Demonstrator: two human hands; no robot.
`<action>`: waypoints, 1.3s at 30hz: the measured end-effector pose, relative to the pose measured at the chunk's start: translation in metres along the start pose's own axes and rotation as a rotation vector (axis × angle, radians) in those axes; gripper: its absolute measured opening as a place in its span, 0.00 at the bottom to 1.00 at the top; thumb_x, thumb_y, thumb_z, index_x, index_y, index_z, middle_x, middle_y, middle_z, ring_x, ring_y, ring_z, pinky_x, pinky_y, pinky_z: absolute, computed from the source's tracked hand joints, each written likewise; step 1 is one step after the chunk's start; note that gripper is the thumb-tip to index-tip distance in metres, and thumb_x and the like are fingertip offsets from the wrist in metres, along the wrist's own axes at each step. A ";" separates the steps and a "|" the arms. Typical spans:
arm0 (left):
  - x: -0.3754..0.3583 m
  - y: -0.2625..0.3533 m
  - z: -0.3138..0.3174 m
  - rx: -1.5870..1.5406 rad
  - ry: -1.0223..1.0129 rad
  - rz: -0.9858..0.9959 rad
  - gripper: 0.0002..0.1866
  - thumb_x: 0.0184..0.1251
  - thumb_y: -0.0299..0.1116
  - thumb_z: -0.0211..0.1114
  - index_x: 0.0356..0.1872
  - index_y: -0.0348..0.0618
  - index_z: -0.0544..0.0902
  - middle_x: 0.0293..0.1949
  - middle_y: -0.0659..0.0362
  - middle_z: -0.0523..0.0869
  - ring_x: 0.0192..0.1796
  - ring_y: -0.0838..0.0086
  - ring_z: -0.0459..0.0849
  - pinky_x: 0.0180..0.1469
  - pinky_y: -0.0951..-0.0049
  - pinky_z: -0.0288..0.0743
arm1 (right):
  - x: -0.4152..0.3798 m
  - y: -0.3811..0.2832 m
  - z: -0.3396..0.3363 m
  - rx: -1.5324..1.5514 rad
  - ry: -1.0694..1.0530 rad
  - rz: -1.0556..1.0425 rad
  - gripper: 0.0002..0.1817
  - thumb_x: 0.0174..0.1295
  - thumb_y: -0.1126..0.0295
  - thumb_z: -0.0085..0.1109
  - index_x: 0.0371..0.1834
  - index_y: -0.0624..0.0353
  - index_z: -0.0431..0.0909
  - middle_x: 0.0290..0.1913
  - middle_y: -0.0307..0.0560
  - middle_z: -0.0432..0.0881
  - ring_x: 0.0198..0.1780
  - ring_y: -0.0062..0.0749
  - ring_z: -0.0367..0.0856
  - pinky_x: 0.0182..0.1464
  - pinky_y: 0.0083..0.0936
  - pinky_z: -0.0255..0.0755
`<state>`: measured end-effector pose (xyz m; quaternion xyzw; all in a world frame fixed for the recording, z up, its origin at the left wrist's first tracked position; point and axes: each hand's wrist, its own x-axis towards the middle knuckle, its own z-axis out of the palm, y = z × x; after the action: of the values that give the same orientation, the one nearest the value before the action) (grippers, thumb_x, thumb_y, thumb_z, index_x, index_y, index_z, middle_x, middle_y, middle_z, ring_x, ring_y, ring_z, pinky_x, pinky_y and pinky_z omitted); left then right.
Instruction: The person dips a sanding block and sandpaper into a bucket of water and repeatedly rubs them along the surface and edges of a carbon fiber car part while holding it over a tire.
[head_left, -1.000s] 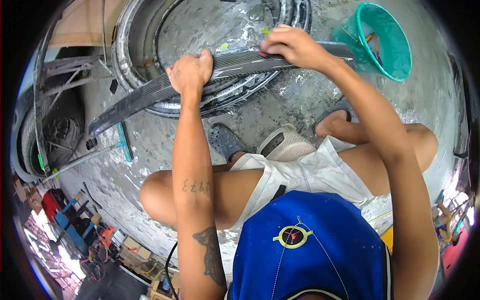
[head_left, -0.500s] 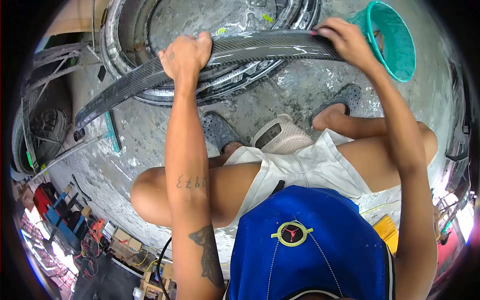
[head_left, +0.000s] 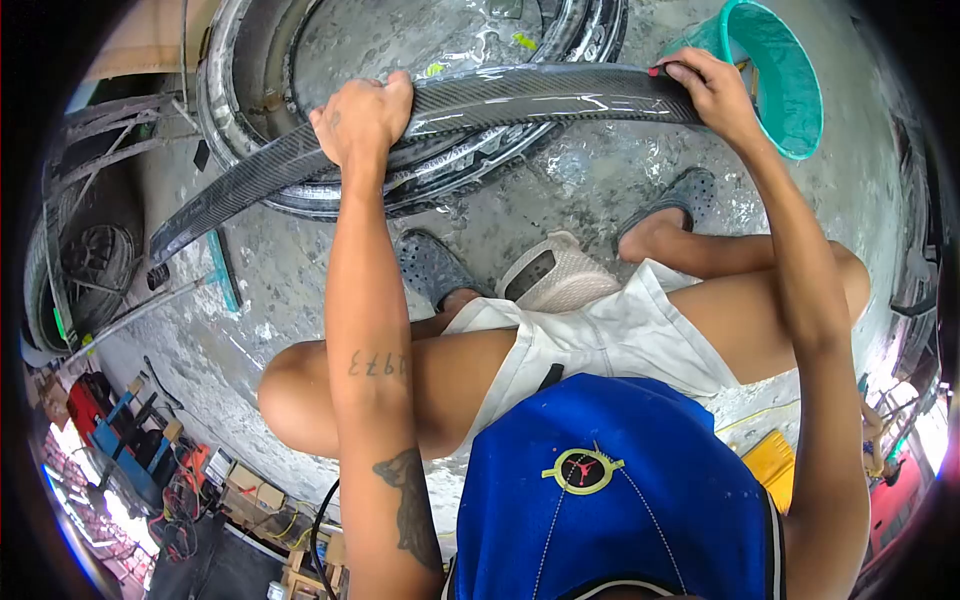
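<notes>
A long, curved carbon-fibre strip (head_left: 545, 95) with a glossy, woven black surface lies across the tires on the floor. My left hand (head_left: 365, 120) is wrapped over the strip left of its middle, fingers closed on it. At the strip's right end, my right hand (head_left: 712, 90) is closed, its fingertips pressed against the upper edge. A small red bit (head_left: 654, 71) shows at those fingertips; what it belongs to is hidden. Beneath the strip are stacked black tires (head_left: 460, 170), wet and grey-smeared.
A teal bucket (head_left: 800, 110) stands just beyond my right hand. A teal-headed squeegee (head_left: 222, 270) lies on the wet concrete floor at left, near another tire (head_left: 95, 245). I sit above a beige plastic stool (head_left: 560, 275). Tools and cables (head_left: 185, 500) lie at lower left.
My right hand has moved right and slightly down along the strip's end. The left hand keeps its grip, and the view has shifted a little.
</notes>
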<state>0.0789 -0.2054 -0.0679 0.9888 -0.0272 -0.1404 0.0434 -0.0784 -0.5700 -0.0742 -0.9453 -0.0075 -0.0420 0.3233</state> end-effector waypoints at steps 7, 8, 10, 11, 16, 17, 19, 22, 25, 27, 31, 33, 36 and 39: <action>-0.001 0.003 -0.002 -0.009 0.012 0.030 0.32 0.64 0.59 0.50 0.48 0.43 0.91 0.51 0.42 0.89 0.58 0.54 0.86 0.72 0.63 0.60 | 0.037 -0.095 0.081 0.048 0.037 -0.267 0.06 0.66 0.72 0.61 0.42 0.60 0.83 0.41 0.52 0.86 0.48 0.49 0.84 0.53 0.39 0.77; 0.000 0.001 0.000 -0.012 0.029 0.030 0.32 0.64 0.59 0.50 0.48 0.43 0.91 0.52 0.42 0.89 0.58 0.54 0.86 0.72 0.63 0.60 | 0.031 -0.087 0.069 0.028 0.051 -0.270 0.06 0.67 0.71 0.61 0.42 0.60 0.83 0.41 0.52 0.86 0.48 0.49 0.84 0.53 0.39 0.77; -0.005 0.001 -0.003 -0.020 0.021 0.013 0.33 0.65 0.59 0.50 0.49 0.42 0.91 0.52 0.42 0.89 0.59 0.55 0.86 0.72 0.63 0.60 | 0.010 -0.046 0.035 -0.066 0.023 -0.182 0.07 0.69 0.70 0.60 0.43 0.60 0.83 0.42 0.51 0.86 0.47 0.49 0.84 0.53 0.39 0.77; -0.004 0.003 -0.006 -0.028 0.016 0.003 0.33 0.65 0.59 0.50 0.49 0.42 0.91 0.52 0.42 0.89 0.59 0.55 0.86 0.72 0.63 0.60 | -0.004 -0.024 0.016 -0.046 0.063 -0.161 0.08 0.70 0.70 0.58 0.46 0.60 0.84 0.42 0.51 0.87 0.46 0.47 0.85 0.53 0.37 0.76; -0.004 0.002 -0.005 0.014 -0.033 0.010 0.32 0.65 0.58 0.51 0.46 0.42 0.91 0.50 0.42 0.89 0.57 0.53 0.86 0.69 0.62 0.62 | -0.012 -0.029 0.020 -0.182 0.099 -0.024 0.08 0.70 0.71 0.57 0.45 0.60 0.84 0.43 0.52 0.86 0.47 0.48 0.85 0.53 0.36 0.77; -0.002 0.004 -0.006 0.013 -0.014 0.022 0.32 0.65 0.58 0.51 0.46 0.42 0.91 0.50 0.42 0.89 0.57 0.53 0.86 0.69 0.62 0.62 | 0.004 -0.048 0.051 -0.158 0.201 -0.125 0.08 0.69 0.71 0.57 0.45 0.59 0.83 0.42 0.52 0.86 0.47 0.48 0.85 0.54 0.37 0.77; -0.003 0.000 0.000 -0.008 0.035 0.019 0.32 0.65 0.58 0.50 0.46 0.42 0.91 0.50 0.42 0.89 0.57 0.53 0.86 0.69 0.62 0.62 | 0.032 -0.098 0.098 -0.077 0.176 -0.177 0.07 0.67 0.73 0.58 0.43 0.59 0.83 0.42 0.52 0.86 0.48 0.50 0.84 0.54 0.40 0.77; 0.000 0.001 -0.002 0.012 0.002 0.026 0.32 0.65 0.58 0.50 0.49 0.43 0.91 0.51 0.42 0.89 0.58 0.54 0.86 0.71 0.63 0.61 | 0.032 -0.106 0.097 0.047 0.142 -0.262 0.06 0.65 0.75 0.58 0.42 0.59 0.82 0.41 0.52 0.85 0.49 0.52 0.83 0.54 0.41 0.76; 0.000 -0.002 0.001 -0.021 0.012 0.010 0.32 0.64 0.58 0.50 0.49 0.43 0.91 0.51 0.42 0.89 0.59 0.54 0.86 0.71 0.63 0.62 | -0.007 -0.057 0.034 -0.111 0.119 -0.111 0.07 0.66 0.73 0.62 0.46 0.59 0.84 0.45 0.50 0.87 0.51 0.49 0.85 0.57 0.40 0.77; 0.001 0.000 -0.001 -0.017 0.004 0.006 0.32 0.64 0.58 0.50 0.48 0.43 0.91 0.51 0.42 0.89 0.59 0.54 0.86 0.70 0.63 0.62 | -0.038 -0.014 0.007 -0.165 0.182 -0.062 0.07 0.63 0.72 0.66 0.43 0.59 0.86 0.44 0.48 0.88 0.51 0.46 0.84 0.56 0.40 0.77; -0.007 0.000 -0.003 0.039 -0.059 -0.011 0.32 0.64 0.58 0.51 0.50 0.44 0.91 0.52 0.42 0.89 0.59 0.54 0.85 0.70 0.63 0.62 | -0.013 -0.046 0.059 -0.080 0.270 -0.150 0.10 0.58 0.77 0.64 0.43 0.58 0.85 0.45 0.48 0.87 0.52 0.48 0.83 0.58 0.39 0.75; -0.002 0.005 -0.007 0.033 -0.023 -0.008 0.32 0.64 0.58 0.51 0.52 0.45 0.91 0.52 0.43 0.89 0.60 0.55 0.85 0.70 0.63 0.62 | 0.020 -0.103 0.102 0.012 0.207 -0.256 0.09 0.60 0.79 0.64 0.44 0.60 0.84 0.46 0.47 0.87 0.52 0.46 0.83 0.58 0.37 0.76; -0.003 0.001 -0.002 0.006 -0.008 0.000 0.32 0.66 0.59 0.51 0.53 0.45 0.90 0.55 0.45 0.88 0.62 0.56 0.84 0.73 0.62 0.60 | 0.030 -0.115 0.104 0.141 0.070 -0.294 0.09 0.60 0.77 0.66 0.43 0.59 0.84 0.46 0.48 0.86 0.53 0.47 0.82 0.59 0.38 0.76; -0.001 0.002 -0.005 0.003 -0.047 -0.024 0.32 0.66 0.59 0.51 0.53 0.45 0.90 0.55 0.44 0.88 0.62 0.56 0.84 0.74 0.61 0.60 | -0.002 -0.055 0.045 0.057 0.035 -0.155 0.08 0.63 0.74 0.66 0.45 0.60 0.86 0.49 0.48 0.86 0.52 0.42 0.85 0.58 0.34 0.77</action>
<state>0.0788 -0.2070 -0.0630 0.9855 -0.0166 -0.1642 0.0396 -0.0791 -0.4993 -0.0759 -0.9313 -0.0763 -0.0833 0.3462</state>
